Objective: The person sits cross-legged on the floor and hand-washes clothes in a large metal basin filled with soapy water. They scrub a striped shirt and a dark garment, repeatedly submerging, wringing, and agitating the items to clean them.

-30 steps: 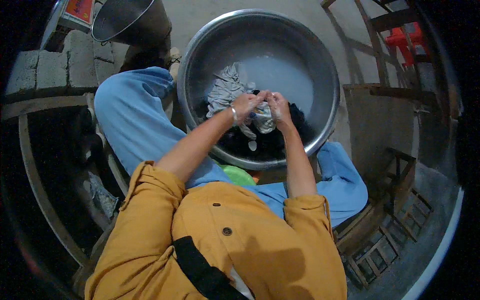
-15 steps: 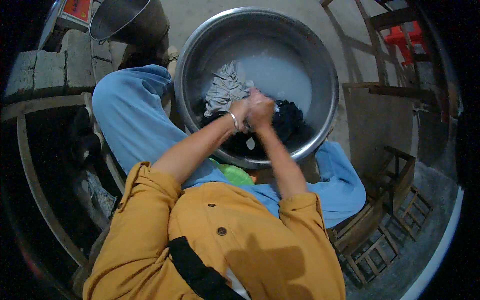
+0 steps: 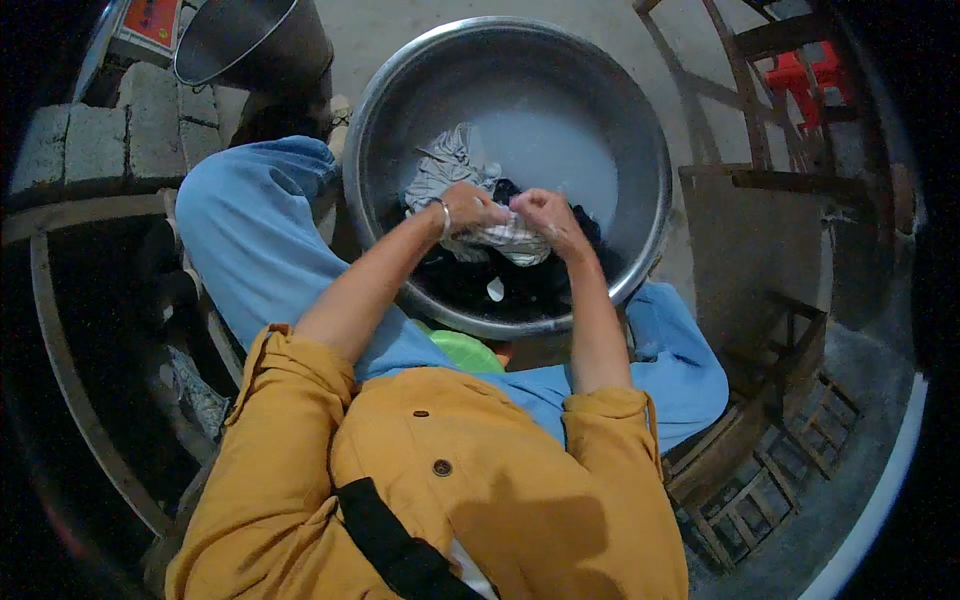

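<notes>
me: yellow shirt sleeves point(image 3: 300, 390) rolled up, black strap point(image 3: 390, 545) across my chest, blue trousers point(image 3: 250, 240) w/ knees spread either side of the basin.
green thing: small bright green bit point(image 3: 462, 350) just below the basin rim, between my knees; can't tell what it is.
left hand: my left hand point(image 3: 472, 208) w/ a bangle point(image 3: 444, 216) on the wrist, fingers clenched tight on the left end of the checked cloth.
right hand: my right hand point(image 3: 540, 212) fisted on the right end of the same cloth, knuckles up; hands near each other but not touching.
cloth: light checked cloth point(image 3: 505, 240) bunched between both fists, sagging just under them; long axis runs left-right, one end in each fist.
where cloth is: over the near-middle of the basin, above the dark laundry.
dark laundry: dark wet pile point(image 3: 480, 285) below my hands in the near part of the basin, touching the cloth from under.
grey cloth: crumpled pale grey piece point(image 3: 440, 170) just beyond my left hand, left-centre of basin.
basin: big round metal basin point(image 3: 655, 150) on the floor; cloudy water point(image 3: 560, 140) fills the far half.
far left: metal bucket point(image 3: 240, 40) beyond my left knee, concrete blocks point(image 3: 90, 140) beside it.
far right: wooden frame point(image 3: 760, 190), red object point(image 3: 810, 70) behind it.
</notes>
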### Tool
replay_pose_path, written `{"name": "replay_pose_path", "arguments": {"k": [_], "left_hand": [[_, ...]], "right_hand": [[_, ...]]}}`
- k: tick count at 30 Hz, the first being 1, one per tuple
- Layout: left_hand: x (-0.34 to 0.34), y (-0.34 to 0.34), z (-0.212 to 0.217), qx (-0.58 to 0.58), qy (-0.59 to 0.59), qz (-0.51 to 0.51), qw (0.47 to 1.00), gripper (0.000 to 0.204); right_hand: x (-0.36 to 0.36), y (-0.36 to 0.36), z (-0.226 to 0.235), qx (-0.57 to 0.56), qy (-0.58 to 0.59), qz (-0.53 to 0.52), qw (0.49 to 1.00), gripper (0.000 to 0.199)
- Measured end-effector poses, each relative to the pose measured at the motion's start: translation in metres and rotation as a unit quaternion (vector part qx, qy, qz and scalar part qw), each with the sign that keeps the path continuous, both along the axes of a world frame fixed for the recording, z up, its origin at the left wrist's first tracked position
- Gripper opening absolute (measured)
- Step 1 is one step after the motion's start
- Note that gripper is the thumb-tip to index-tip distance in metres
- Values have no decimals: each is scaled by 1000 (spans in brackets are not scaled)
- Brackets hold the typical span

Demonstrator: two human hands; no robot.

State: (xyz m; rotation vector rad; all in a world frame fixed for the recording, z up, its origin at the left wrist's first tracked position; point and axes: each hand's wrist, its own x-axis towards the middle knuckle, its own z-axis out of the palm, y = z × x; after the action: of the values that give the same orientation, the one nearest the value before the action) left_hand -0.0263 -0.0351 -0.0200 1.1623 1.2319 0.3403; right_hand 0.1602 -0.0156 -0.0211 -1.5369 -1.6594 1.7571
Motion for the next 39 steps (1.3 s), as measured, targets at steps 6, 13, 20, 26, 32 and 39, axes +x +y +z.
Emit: {"name": "replay_pose_path", "arguments": {"k": [6,13,20,26,32,39], "left_hand": [[-16,-2,-37,-20,-157,230,960,19],[11,-4,-50,-81,-126,327,933,31],[55,-23,-62,-83,-44,342,935,29],[36,-22,-89,8,119,81,990,50],[26,-16,-4,-19,-25,68,997,39],[18,-8,-29,-50,-134,276,951,29]], "right_hand": [[50,0,-65,-147,149,-132,969,20],[-38,-21,-22,106,180,-242,947,8],[-46,-30,0,265,-187,-120,938,33],[-58,-42,-36,325,-194,-133,916,26],[-17,-13,-38,-6,35,-364,931,40],[-13,-14,-51,74,73,-416,903,41]]}}
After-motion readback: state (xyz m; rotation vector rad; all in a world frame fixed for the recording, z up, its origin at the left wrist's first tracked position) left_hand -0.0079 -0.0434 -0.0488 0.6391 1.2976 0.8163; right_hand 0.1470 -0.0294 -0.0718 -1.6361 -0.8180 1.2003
